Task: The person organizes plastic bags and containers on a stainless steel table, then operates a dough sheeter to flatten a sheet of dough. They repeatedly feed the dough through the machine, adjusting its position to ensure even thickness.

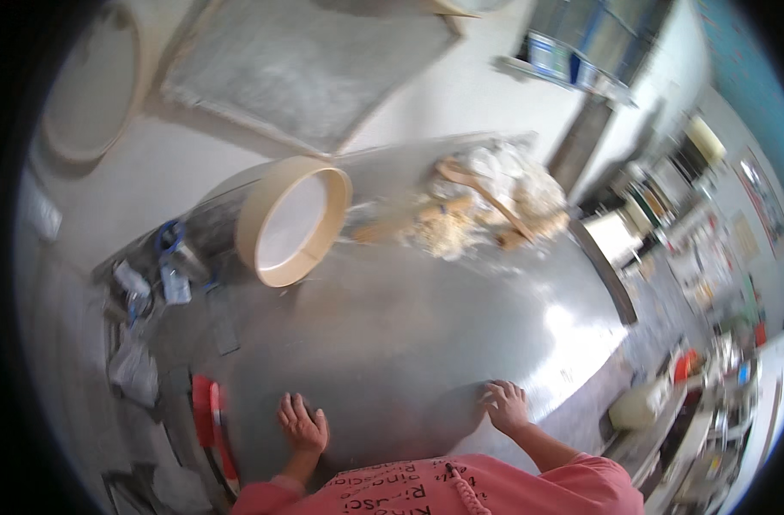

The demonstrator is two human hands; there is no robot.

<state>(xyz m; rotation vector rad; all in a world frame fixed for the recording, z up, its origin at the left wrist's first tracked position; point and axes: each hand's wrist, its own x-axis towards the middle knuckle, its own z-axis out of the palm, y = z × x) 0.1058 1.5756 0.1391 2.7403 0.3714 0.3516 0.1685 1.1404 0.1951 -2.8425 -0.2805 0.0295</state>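
Both my hands are at the near side of a shiny metal work table point(383, 360), holding nothing. My left hand point(303, 425) has its fingers outstretched over the surface. My right hand point(506, 406) lies near the table's right front edge with fingers apart. Close to my left hand, at the table's left side, is a long red-and-white object point(210, 421), blurred. A round sieve point(253, 223) with a pale wooden rim stands tilted on edge toward the back left. At the back lies a pile of pale crumbs point(443, 232) beside wooden tools point(486, 196).
White plastic-wrapped bundles point(516, 176) sit at the table's back right. A metal tin point(186, 253) and small packets point(134, 283) are at the left end. A grey board point(314, 69) leans on the white wall. Cluttered shelves point(692, 421) and a yellowish container point(641, 408) stand right.
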